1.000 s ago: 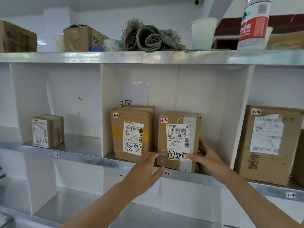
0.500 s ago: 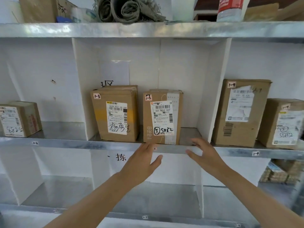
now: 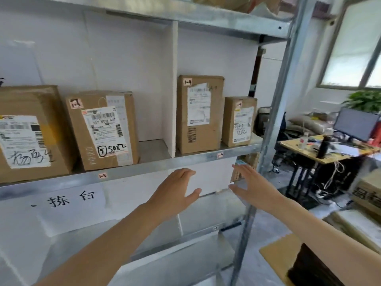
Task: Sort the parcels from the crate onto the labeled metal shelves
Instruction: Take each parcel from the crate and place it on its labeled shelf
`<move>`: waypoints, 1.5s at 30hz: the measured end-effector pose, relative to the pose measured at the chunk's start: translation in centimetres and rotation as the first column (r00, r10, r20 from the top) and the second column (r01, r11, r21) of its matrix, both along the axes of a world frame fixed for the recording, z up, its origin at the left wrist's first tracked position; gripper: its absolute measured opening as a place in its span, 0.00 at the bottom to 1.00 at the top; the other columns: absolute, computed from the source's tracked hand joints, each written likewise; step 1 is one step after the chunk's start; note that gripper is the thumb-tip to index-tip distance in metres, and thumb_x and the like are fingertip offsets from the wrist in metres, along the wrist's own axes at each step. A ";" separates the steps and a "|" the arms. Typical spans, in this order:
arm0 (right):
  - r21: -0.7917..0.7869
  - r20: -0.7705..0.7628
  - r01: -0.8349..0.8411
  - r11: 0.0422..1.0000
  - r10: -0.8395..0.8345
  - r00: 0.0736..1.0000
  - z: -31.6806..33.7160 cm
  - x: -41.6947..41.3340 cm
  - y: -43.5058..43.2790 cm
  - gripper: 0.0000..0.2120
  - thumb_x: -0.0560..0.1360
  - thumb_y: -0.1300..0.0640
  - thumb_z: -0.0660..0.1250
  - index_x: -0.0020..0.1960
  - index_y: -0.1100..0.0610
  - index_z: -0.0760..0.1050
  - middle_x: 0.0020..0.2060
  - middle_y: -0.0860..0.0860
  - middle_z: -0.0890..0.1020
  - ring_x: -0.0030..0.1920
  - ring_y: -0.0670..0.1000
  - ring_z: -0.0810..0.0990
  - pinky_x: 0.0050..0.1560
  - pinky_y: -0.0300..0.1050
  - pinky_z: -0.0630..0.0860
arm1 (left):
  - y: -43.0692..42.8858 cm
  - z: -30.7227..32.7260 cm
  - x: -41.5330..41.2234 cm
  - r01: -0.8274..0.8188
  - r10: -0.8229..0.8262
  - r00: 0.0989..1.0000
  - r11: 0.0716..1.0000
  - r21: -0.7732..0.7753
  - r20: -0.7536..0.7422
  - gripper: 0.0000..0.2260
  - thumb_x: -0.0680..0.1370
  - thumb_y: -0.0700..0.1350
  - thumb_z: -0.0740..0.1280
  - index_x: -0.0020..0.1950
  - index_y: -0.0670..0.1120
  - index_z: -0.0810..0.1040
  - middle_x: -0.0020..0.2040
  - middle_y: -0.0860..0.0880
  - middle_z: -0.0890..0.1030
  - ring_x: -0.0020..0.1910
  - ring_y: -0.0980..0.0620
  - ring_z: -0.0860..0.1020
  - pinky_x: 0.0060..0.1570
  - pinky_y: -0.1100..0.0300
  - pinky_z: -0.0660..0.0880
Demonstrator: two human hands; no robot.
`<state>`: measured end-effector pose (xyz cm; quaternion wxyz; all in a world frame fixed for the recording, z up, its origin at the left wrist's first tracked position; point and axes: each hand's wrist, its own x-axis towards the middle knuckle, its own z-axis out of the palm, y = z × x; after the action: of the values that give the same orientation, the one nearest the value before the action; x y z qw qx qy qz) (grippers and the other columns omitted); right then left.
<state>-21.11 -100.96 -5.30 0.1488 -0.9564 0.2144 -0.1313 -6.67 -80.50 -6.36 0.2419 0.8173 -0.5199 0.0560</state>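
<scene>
Head view: the brown parcel (image 3: 102, 129) marked 5082 stands on the metal shelf (image 3: 144, 167), beside a bigger parcel (image 3: 28, 133) on its left. Lower down and to its right, the left hand (image 3: 177, 190) and right hand (image 3: 252, 185) are spread flat, holding nothing.

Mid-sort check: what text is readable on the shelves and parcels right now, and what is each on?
"1-3": left tag on the shelf edge, below the middle parcel.
"1-4": right tag on the same edge; also a sticker on the tall parcel.
"507 N205 A37", handwritten "5 5082": middle parcel's label.
"拣 台": paper sheet under the shelf.
Left parcel handwriting, small parcel label, fine print: too blurred.
</scene>
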 end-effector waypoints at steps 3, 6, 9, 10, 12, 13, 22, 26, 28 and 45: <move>-0.047 0.012 0.055 0.997 -0.055 0.998 0.9 -3.4 -1.4 0.34 0.78 0.44 0.64 0.79 0.51 0.55 0.76 0.48 0.63 0.74 0.52 0.65 0.74 0.48 0.62 | -3.5 1.3 -2.5 0.055 -0.055 0.998 0.998 0.004 0.021 0.25 0.79 0.60 0.59 0.74 0.52 0.61 0.73 0.55 0.64 0.70 0.56 0.65 0.68 0.60 0.64; -0.103 -0.005 0.082 0.991 -0.083 0.997 1.1 -7.6 -3.3 0.35 0.79 0.44 0.63 0.80 0.52 0.52 0.78 0.48 0.58 0.77 0.51 0.57 0.77 0.47 0.54 | -8.0 2.0 -5.9 0.137 -0.137 0.989 0.991 0.012 0.054 0.26 0.79 0.60 0.60 0.74 0.52 0.61 0.74 0.55 0.64 0.71 0.56 0.64 0.68 0.60 0.63; -0.114 -0.045 0.138 0.984 -0.144 0.989 0.8 -12.5 -6.6 0.36 0.80 0.43 0.61 0.80 0.52 0.47 0.79 0.48 0.51 0.79 0.49 0.49 0.77 0.45 0.46 | -12.6 2.1 -9.8 0.237 -0.236 0.968 0.972 0.001 0.081 0.25 0.79 0.58 0.60 0.74 0.50 0.62 0.73 0.53 0.65 0.71 0.56 0.63 0.68 0.62 0.60; -0.111 -0.050 0.163 0.980 -0.170 0.984 0.8 -14.2 -7.8 0.36 0.80 0.43 0.60 0.80 0.51 0.46 0.80 0.47 0.50 0.79 0.48 0.48 0.76 0.44 0.45 | -14.1 2.0 -11.1 0.269 -0.267 0.959 0.963 -0.002 0.093 0.25 0.80 0.58 0.60 0.74 0.49 0.62 0.72 0.53 0.65 0.71 0.56 0.63 0.68 0.63 0.60; -0.112 -0.046 0.218 0.969 -0.225 0.973 0.8 -17.4 -10.1 0.36 0.80 0.43 0.60 0.81 0.51 0.46 0.80 0.47 0.50 0.79 0.47 0.48 0.76 0.44 0.46 | -17.2 1.8 -13.6 0.321 -0.320 0.942 0.947 0.003 0.106 0.26 0.80 0.58 0.59 0.75 0.49 0.61 0.73 0.53 0.64 0.72 0.55 0.61 0.70 0.61 0.59; -0.106 -0.038 0.250 0.962 -0.255 0.966 0.8 -18.9 -11.2 0.36 0.80 0.43 0.60 0.81 0.51 0.47 0.80 0.46 0.51 0.79 0.48 0.48 0.76 0.44 0.47 | -18.7 1.7 -14.8 0.343 -0.342 0.933 0.939 0.009 0.107 0.26 0.80 0.59 0.58 0.75 0.49 0.61 0.73 0.53 0.63 0.72 0.55 0.61 0.70 0.60 0.59; -0.096 0.072 0.494 0.864 -0.489 0.869 1.8 -30.4 -17.8 0.32 0.80 0.43 0.61 0.79 0.52 0.54 0.77 0.47 0.59 0.77 0.51 0.56 0.76 0.47 0.53 | -30.5 2.3 -24.5 0.523 -0.520 0.848 0.853 0.002 0.105 0.27 0.80 0.59 0.58 0.75 0.48 0.61 0.73 0.54 0.64 0.72 0.56 0.61 0.71 0.60 0.59; -0.014 0.092 0.612 0.790 -0.609 0.788 2.1 -35.9 -20.8 0.32 0.80 0.43 0.62 0.79 0.50 0.54 0.77 0.47 0.59 0.77 0.51 0.57 0.76 0.49 0.54 | -34.6 2.4 -28.1 0.599 -0.594 0.794 0.801 -0.001 0.127 0.26 0.80 0.60 0.58 0.75 0.50 0.60 0.72 0.55 0.64 0.71 0.58 0.60 0.69 0.62 0.59; 0.038 0.084 0.660 0.750 -0.661 0.746 1.8 -38.8 -22.3 0.32 0.79 0.44 0.62 0.79 0.50 0.55 0.77 0.48 0.61 0.76 0.51 0.60 0.75 0.50 0.58 | -36.8 2.0 -29.8 0.622 -0.618 0.778 0.783 0.002 0.114 0.26 0.80 0.60 0.57 0.75 0.50 0.60 0.72 0.55 0.63 0.71 0.57 0.61 0.70 0.60 0.61; 0.604 -0.048 0.711 0.360 -0.874 0.483 -6.6 -48.3 -31.9 0.16 0.81 0.41 0.57 0.44 0.52 0.70 0.38 0.48 0.73 0.39 0.45 0.73 0.42 0.38 0.71 | -47.1 -3.9 -36.5 0.674 -0.679 0.733 0.732 0.097 0.040 0.25 0.81 0.58 0.56 0.74 0.47 0.62 0.71 0.53 0.64 0.72 0.56 0.60 0.69 0.59 0.60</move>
<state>-69.45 -132.87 -11.95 0.3613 -0.6108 0.6572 -0.2539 -43.18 -127.64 -10.24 0.1955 0.5781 -0.7917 -0.0262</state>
